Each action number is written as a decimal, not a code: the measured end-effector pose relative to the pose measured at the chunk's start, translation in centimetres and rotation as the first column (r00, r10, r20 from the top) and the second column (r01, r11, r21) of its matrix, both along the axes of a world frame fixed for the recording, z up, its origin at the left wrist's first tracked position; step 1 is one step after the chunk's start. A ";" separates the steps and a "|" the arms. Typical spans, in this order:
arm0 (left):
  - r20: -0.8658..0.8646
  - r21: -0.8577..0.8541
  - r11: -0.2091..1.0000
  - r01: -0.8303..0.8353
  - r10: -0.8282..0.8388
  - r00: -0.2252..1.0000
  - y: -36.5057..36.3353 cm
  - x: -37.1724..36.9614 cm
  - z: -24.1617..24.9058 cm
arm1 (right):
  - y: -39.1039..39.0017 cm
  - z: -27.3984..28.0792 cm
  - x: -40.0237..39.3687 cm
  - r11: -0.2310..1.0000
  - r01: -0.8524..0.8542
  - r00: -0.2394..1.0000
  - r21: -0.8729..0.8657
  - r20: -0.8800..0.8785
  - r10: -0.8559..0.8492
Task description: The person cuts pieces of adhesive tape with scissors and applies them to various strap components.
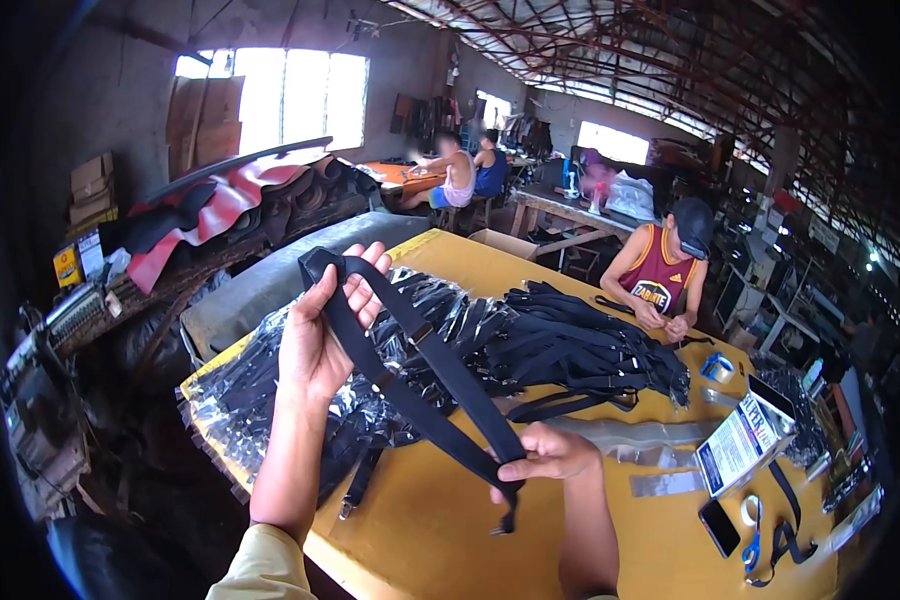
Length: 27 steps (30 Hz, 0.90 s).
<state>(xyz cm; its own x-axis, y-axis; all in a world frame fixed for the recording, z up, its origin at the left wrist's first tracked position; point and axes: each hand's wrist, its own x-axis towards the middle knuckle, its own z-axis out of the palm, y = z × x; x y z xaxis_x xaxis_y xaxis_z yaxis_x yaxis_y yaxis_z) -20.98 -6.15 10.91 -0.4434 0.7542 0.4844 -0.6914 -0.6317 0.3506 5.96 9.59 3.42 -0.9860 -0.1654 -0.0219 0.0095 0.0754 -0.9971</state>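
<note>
A pair of black suspenders (410,395) is stretched between my two hands above the table. Up at the joined end, my left hand (320,335) has its thumb and palm against the strap, its fingers partly spread behind. Lower and to the right, my right hand (550,460) pinches both straps near their ends, and a short dark end hangs below it. Metal adjusters show along the straps. Behind them lies a heap of suspenders in clear plastic (270,400). Another pile of black suspenders (570,345) lies unwrapped to its right. One strap with a metal clip (360,485) hangs over the near table edge.
The yellow table (430,540) carries a box (740,445), a phone (718,528), a tape roll (717,367), scissors (752,535) and clear plastic sleeves (660,440). A co-worker (665,270) works at the far right side. Rolled material (270,205) lies left; two people sit farther back.
</note>
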 end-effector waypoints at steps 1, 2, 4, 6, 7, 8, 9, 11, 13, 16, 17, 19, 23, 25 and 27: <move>-0.001 -0.017 1.000 -0.020 0.020 1.000 -0.2 -0.6 -0.2 | 0.3 0.4 0.4 0.999 0.015 1.000 0.036 0.014 -0.016; 0.010 -0.017 0.999 -0.033 0.033 0.999 -0.5 -1.2 -0.4 | 0.7 0.6 0.7 0.997 0.030 0.999 0.072 0.026 -0.032; -0.002 0.021 0.999 -0.044 0.044 0.999 -1.2 -2.3 -1.0 | 1.6 0.2 1.4 0.994 0.039 0.999 0.099 0.033 -0.043; -0.014 0.031 0.999 -0.042 0.042 0.999 -1.6 -2.9 -1.6 | 1.5 1.2 2.2 0.995 0.097 0.981 -0.013 0.171 -0.093; -0.014 -0.005 0.999 -0.054 0.054 0.998 -1.8 -2.9 -1.7 | 1.8 1.3 2.6 0.996 0.090 0.980 -0.017 0.177 -0.086; -0.015 -0.042 0.997 -0.065 0.064 0.998 -1.9 -2.8 -1.8 | 2.3 1.3 3.1 0.992 0.114 0.969 0.061 0.211 -0.125; 0.023 -0.098 0.991 -0.095 0.097 0.995 -2.1 -2.5 -1.7 | 2.7 1.4 3.6 0.981 0.134 0.956 0.138 0.243 -0.165; -0.027 -0.133 0.987 -0.092 0.090 0.996 -2.3 -3.3 -2.9 | 2.8 2.2 4.9 0.975 0.131 0.935 0.182 0.305 -0.182; -0.070 -0.172 0.984 -0.051 0.040 0.997 -2.2 -3.8 -4.0 | 3.5 2.5 6.5 0.957 0.117 0.912 0.264 0.353 -0.209; -0.124 -0.300 0.951 -0.072 0.036 0.992 -2.4 -3.4 -5.1 | 3.6 3.0 9.6 0.942 0.157 0.879 0.298 0.393 -0.271; -0.156 -0.350 0.930 -0.116 0.064 0.986 -2.6 -2.8 -5.5 | 3.5 3.1 10.7 0.943 0.188 0.861 0.273 0.416 -0.292; -0.250 -0.453 0.876 -0.167 0.055 0.967 -2.5 -2.8 -6.8 | 3.0 3.5 12.4 0.941 0.196 0.850 0.274 0.431 -0.303; -0.352 -0.528 0.823 -0.212 0.015 0.936 -2.6 -1.4 -8.5 | 2.2 3.1 15.9 0.935 0.235 0.802 0.266 0.491 -0.341; -0.370 -0.563 0.795 -0.224 0.000 0.929 -2.7 -0.8 -9.9 | 1.1 2.6 17.5 0.921 0.277 0.758 0.272 0.528 -0.384; -0.414 -0.605 0.735 -0.307 0.039 0.910 -2.8 0.1 -11.0 | 0.5 2.0 18.9 0.918 0.283 0.732 0.277 0.556 -0.393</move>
<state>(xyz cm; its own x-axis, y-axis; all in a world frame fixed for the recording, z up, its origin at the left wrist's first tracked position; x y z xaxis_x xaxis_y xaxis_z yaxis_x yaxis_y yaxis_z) -20.93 -8.93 -0.06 -0.4990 0.8648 0.0565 -0.3367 -0.2536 0.9068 24.87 10.10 5.42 -0.7552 0.2371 -0.6111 0.6459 0.1104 -0.7554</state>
